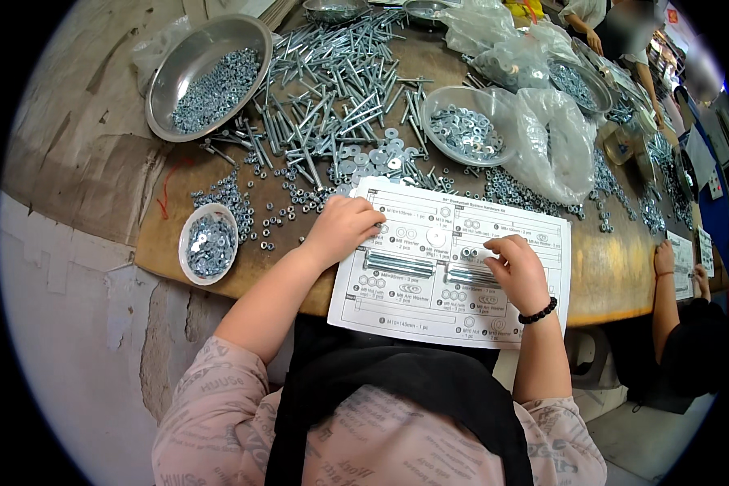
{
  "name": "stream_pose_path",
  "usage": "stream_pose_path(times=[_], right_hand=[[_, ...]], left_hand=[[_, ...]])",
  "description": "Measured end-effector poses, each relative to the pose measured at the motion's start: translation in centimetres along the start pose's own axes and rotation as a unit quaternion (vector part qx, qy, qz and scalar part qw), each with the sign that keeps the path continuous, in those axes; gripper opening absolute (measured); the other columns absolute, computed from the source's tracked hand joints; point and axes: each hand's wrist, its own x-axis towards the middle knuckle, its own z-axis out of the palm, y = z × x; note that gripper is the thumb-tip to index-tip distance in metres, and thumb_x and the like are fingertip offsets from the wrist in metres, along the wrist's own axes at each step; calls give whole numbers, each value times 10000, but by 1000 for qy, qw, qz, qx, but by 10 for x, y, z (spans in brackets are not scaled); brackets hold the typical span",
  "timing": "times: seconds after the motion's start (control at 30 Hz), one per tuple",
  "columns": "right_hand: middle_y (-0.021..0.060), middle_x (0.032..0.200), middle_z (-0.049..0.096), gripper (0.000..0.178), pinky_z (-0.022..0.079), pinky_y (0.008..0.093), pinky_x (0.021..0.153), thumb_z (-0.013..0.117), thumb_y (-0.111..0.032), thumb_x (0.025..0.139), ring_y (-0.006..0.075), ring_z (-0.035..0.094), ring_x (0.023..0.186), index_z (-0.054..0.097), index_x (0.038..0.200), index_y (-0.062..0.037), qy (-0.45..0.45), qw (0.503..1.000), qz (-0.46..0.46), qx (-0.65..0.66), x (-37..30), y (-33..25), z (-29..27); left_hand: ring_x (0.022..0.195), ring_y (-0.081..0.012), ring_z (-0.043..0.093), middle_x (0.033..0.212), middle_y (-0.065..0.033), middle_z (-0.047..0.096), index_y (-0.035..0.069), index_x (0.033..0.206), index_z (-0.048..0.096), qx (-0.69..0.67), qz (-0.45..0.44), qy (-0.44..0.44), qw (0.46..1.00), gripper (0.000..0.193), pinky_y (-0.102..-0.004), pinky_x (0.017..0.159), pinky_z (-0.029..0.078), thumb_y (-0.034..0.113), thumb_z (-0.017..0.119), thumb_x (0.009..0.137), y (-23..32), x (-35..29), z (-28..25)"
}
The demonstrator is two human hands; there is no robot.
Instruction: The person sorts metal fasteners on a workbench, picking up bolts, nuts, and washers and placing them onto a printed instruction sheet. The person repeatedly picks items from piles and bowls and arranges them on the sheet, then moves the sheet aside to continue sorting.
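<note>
A printed sheet (393, 320) with outline drawings of hardware lies before me at the table's front edge. Two groups of silver bolts lie flat on it: left bolts (399, 264) and right bolts (468, 274). Small nuts (468, 253) sit above the right group, and a pale round washer (436, 236) is near the middle. My left hand (344, 231) rests over the sheet's upper left edge, fingers bent together; whatever is under the fingertips is hidden. My right hand (517, 271), a dark bead bracelet on its wrist, hovers beside the nuts with fingers curved and apart, nothing visible between them.
Loose long bolts (324, 89) cover the table's middle, with flat washers (373, 162) nearer. A steel bowl of nuts (255, 40), a white bowl (184, 257) and a clear bowl (437, 101) stand around. Plastic bags (555, 146) lie right; other people's hands (664, 257) work farther right.
</note>
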Motion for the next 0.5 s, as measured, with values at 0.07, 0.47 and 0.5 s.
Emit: stream_pose_path(times=[0.07, 0.47, 0.5], right_hand=[[89, 844, 582, 190, 479, 313, 614, 662, -64, 741, 225, 580, 667, 626, 928, -59, 2, 1000, 5, -3, -3, 1, -1], [83, 829, 569, 180, 462, 292, 592, 662, -64, 752, 200, 561, 648, 623, 927, -50, 3, 999, 25, 20, -4, 7, -2], [84, 829, 568, 180, 462, 291, 591, 661, -58, 750, 202, 562, 650, 622, 926, -48, 0, 999, 27, 26, -3, 6, -1]], left_hand=[[877, -200, 546, 875, -18, 591, 133, 922, 647, 21, 30, -40, 999, 196, -348, 838, 360, 167, 676, 731, -1, 7, 3], [911, -223, 551, 912, -34, 597, 113, 922, 661, -35, -19, -70, 997, 200, -347, 849, 378, 160, 678, 728, -8, 7, -6], [912, -220, 552, 917, -33, 598, 114, 924, 661, -33, -20, -68, 997, 201, -347, 851, 376, 159, 676, 729, -8, 5, -6]])
